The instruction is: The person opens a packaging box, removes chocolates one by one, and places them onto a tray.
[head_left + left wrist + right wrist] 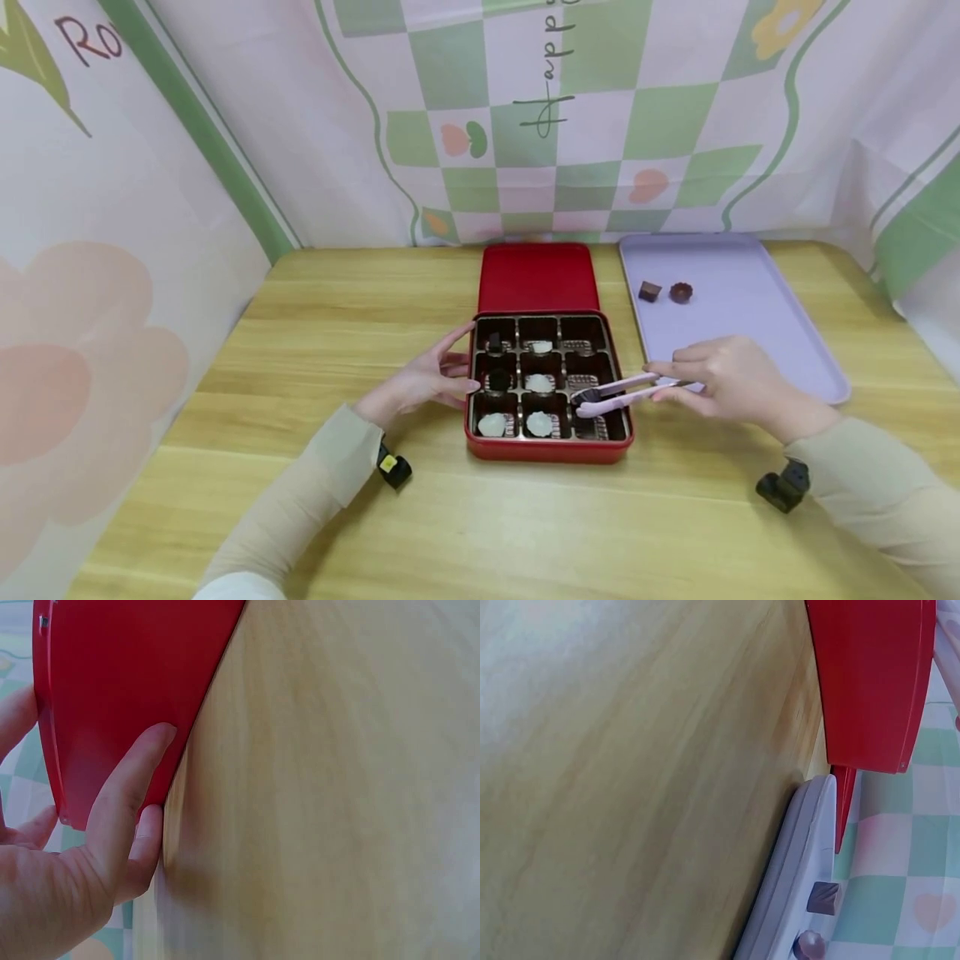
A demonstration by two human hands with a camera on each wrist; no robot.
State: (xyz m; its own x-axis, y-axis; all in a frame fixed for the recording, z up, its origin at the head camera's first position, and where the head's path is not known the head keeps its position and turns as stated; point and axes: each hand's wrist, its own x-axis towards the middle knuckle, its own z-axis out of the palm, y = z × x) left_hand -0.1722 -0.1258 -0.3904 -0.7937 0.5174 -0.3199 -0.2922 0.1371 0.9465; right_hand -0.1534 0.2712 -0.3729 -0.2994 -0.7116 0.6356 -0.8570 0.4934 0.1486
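Observation:
A red tin box [551, 451] stands on the table, with a divided insert of several compartments inside. White chocolates [540, 383] and dark chocolates [498, 379] sit in its left and middle columns. My left hand [431, 377] rests against the box's left side; in the left wrist view one straight finger [127, 787] lies along the red wall. My right hand [723, 379] pinches lilac tongs [622, 400]. Their tips are over the front of the right column, with a dark chocolate piece [586, 397] between them.
The box's red lid [537, 277] lies open behind it. To the right is a lilac tray [757, 317] bearing a square dark chocolate [649, 291] and a round fluted one [681, 292]. A patterned cloth [592, 133] hangs along the back of the wooden table [337, 308].

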